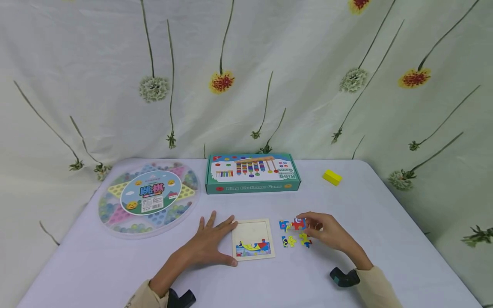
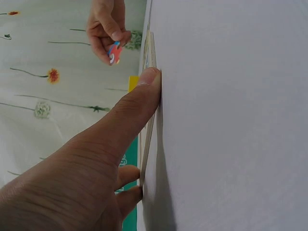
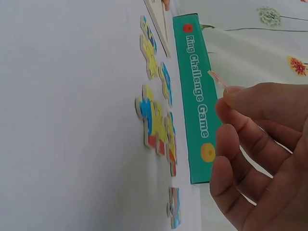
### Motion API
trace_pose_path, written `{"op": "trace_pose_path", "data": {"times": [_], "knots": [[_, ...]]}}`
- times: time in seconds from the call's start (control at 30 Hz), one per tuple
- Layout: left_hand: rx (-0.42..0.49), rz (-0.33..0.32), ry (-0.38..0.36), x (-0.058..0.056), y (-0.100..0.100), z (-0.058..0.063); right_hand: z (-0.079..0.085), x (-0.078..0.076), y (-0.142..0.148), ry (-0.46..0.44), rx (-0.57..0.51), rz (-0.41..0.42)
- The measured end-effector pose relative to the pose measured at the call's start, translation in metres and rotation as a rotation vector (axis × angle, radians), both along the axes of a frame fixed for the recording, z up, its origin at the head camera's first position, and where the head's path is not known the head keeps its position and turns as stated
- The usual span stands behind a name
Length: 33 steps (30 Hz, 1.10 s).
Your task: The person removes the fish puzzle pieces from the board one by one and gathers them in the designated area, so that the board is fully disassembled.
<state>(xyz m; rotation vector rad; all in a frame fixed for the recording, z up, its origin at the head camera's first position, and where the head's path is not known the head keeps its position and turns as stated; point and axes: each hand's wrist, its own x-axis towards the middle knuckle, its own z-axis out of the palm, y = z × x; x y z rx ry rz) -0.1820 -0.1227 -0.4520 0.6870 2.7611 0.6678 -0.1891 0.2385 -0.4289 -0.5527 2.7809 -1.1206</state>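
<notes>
A square wooden puzzle board (image 1: 273, 246) lies on the white table, its lower part filled with coloured pieces and its upper part bare wood. My left hand (image 1: 209, 244) is spread along the board's left side, thumb at the near corner and fingertips at the far one. Between thumb and fingers, my right hand (image 1: 332, 232) pinches a red and blue jigsaw piece (image 2: 114, 54) with a white eye-like spot, held above the table. Under and beside that hand lie several loose jigsaw pieces (image 3: 153, 120), mostly yellow, blue and red.
Behind the board stands a green Ring Challenge Game box (image 1: 252, 188). A round, clear-lidded marble board game (image 1: 151, 192) sits at the left. Back right is a yellow block (image 1: 332, 177). A flowered cloth (image 1: 300, 85) hangs behind the table.
</notes>
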Motion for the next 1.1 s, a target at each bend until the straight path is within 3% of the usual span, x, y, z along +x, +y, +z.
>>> {"op": "trace_pose_path", "data": {"times": [0.23,0.43,0.7,1.1], "knots": [[0.01,-0.009,0.006,0.001,0.0,-0.001,-0.004,0.002,0.021,-0.009,-0.033,-0.003],[-0.003,-0.004,-0.003,0.0,0.0,0.0,-0.007,0.003,0.037,-0.083,-0.082,0.009],[-0.01,0.007,-0.009,-0.001,0.001,-0.002,-0.009,0.001,0.055,-0.181,-0.097,0.089],[-0.003,0.007,-0.015,-0.001,0.001,-0.002,-0.012,0.002,0.072,-0.228,-0.145,0.156]]}}
